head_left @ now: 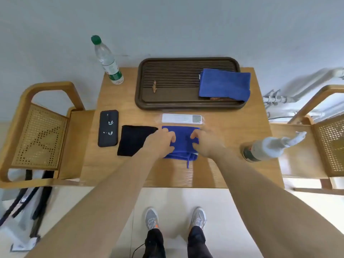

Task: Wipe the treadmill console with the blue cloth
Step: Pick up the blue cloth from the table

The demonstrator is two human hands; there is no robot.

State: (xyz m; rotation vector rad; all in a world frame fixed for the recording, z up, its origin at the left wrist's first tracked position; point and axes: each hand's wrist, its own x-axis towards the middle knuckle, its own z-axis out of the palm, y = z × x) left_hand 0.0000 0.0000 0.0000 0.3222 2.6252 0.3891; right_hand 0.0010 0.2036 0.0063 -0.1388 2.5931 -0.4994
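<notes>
A folded blue cloth (183,140) lies on the wooden table (232,138) near its front middle. My left hand (161,141) rests on the cloth's left side with fingers curled onto it. My right hand (206,142) grips its right side the same way. A short blue loop hangs from the cloth's near edge. No treadmill console is in view.
A second blue cloth (224,84) lies on a dark slatted tray (178,101) at the back. A white remote (181,118), a black cloth (133,139), a black phone (108,128), a water bottle (107,60) and a spray bottle (268,148) stand around. Wooden chairs (37,135) flank the table.
</notes>
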